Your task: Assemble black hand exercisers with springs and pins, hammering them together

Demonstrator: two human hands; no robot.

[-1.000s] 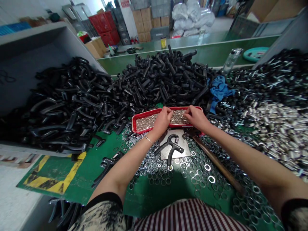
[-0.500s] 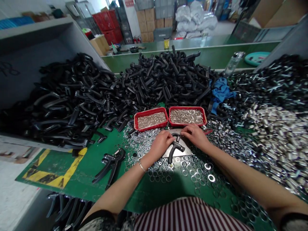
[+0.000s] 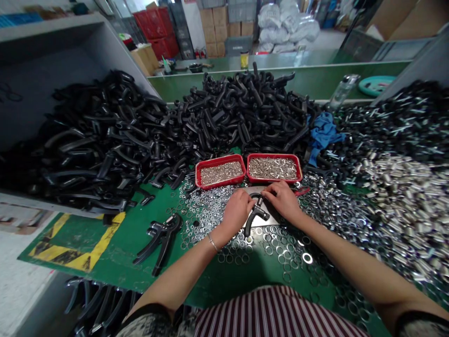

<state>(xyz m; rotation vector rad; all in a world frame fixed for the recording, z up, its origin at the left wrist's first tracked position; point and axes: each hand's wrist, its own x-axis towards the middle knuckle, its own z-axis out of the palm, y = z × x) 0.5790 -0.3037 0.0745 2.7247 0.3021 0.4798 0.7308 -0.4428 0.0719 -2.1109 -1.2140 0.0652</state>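
Observation:
A black curved grip handle with a metal rod across its upper part lies over a flat metal plate. My left hand has its fingers closed on the handle's left side. At the upper right of the same part, my right hand pinches its curved end; anything small between those fingertips is hidden. To the left, a hand gripper made of two black handles rests on the green bench. Many metal rings lie just below the plate.
Behind the plate stand a red tray of tiny metal parts and a red tray of pins. Black handles are heaped at the back. Metal sleeves pile up on the right beside a blue cloth.
The view has shifted slightly. My right fingertips are a little closer to the handle's curved end; my left hand stays on the handle.

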